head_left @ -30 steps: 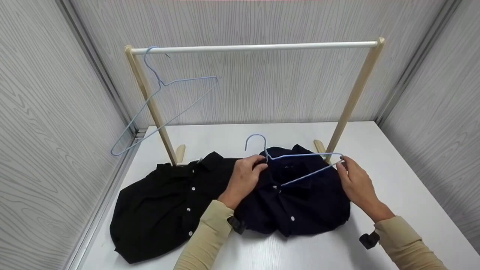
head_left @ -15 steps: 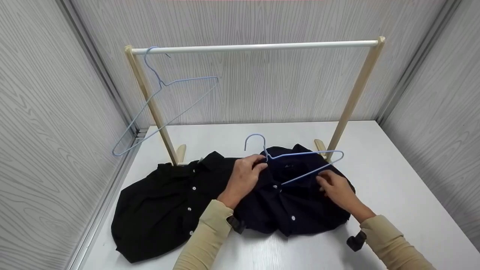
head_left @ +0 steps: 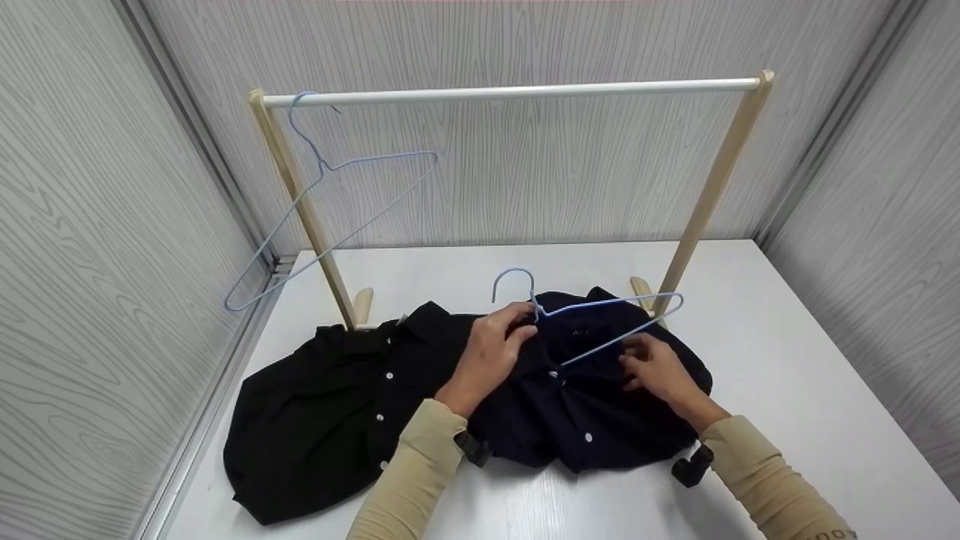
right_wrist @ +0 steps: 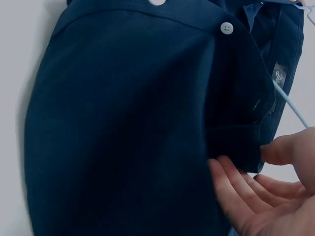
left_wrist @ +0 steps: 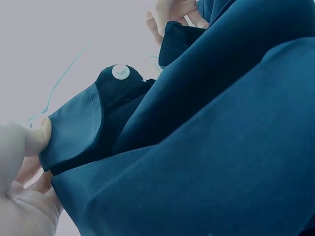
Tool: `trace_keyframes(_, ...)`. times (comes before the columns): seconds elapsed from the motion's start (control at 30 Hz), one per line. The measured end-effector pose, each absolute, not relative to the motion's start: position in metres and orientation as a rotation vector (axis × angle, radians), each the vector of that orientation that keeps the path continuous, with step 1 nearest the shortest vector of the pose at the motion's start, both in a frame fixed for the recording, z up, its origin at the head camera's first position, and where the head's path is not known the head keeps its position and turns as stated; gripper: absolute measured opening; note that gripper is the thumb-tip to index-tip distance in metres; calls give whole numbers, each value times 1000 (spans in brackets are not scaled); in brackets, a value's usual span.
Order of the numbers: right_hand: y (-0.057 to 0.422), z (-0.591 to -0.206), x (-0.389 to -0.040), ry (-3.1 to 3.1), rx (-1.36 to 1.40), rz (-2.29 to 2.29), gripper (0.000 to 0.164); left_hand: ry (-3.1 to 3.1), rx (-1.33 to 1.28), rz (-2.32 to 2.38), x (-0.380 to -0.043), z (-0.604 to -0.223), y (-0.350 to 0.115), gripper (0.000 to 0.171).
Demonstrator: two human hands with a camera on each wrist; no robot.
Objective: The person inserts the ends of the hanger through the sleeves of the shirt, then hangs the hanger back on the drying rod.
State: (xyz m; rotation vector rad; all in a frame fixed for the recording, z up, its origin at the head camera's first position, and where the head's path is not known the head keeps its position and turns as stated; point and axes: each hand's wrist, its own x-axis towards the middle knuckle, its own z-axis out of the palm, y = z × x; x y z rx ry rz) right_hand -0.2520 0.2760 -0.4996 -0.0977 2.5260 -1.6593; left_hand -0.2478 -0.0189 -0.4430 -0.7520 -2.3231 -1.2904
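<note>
A navy button-up shirt [head_left: 622,427] lies on the white table with its collar toward the rack. The left half of a blue wire hanger [head_left: 600,303] is hidden inside it; the hook and right arm show above the collar. My left hand [head_left: 491,349] grips the left side of the collar, fingertips right at the hanger's neck. In the left wrist view its thumb presses the collar cloth [left_wrist: 76,128]. Below the hanger's free right arm, my right hand [head_left: 660,371] pinches the right side of the collar [right_wrist: 236,147] between thumb and fingers.
A black button-up shirt [head_left: 315,427] lies to the left, beside the navy one. Behind both stands a wooden rack with a white bar [head_left: 510,93]. Another blue hanger [head_left: 322,171] hangs at its left end. Wood-grain panels surround the table [head_left: 810,375].
My right hand has let go of the hanger's right tip, moved left and down, and taken hold of the collar. The hanger's tip has risen slightly. My left hand stays in place.
</note>
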Motion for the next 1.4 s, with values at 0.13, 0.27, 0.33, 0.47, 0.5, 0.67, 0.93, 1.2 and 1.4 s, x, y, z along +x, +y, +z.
trace_keyframes(0.13, 274, -497, -255, 2471, -66, -1681, 46, -2298, -800, -1284, -248, -444, -17, 27)
trace_keyframes(0.27, 273, -495, -259, 2435, -35, -1694, 40, -2301, -820, -1280, -248, -444, -15, 25)
trace_keyframes(0.33, 273, -495, -260, 2431, -37, -1691, 36, -2301, -815, -1286, -247, -444, -15, 24)
trace_keyframes(0.47, 275, -495, -262, 2463, -62, -1669, 34, -2275, -803, -1314, -247, -445, -15, 23)
trace_keyframes(0.5, 275, -495, -262, 2478, -71, -1662, 35, -2267, -810, -1331, -247, -445, -15, 25)
trace_keyframes(0.67, 280, -491, -261, 2543, -74, -1635, 39, -2250, -839, -1397, -248, -445, -15, 34)
trace_keyframes(0.93, 284, -485, -260, 2567, -60, -1658, 43, -2193, -818, -1433, -250, -446, -15, 15)
trace_keyframes(1.2, 290, -473, -258, 2598, -35, -1689, 41, -2175, -768, -1470, -250, -446, -15, 16)
trace_keyframes(1.4, 297, -462, -256, 2588, -47, -1690, 41, -2159, -745, -1453, -251, -445, -15, 21)
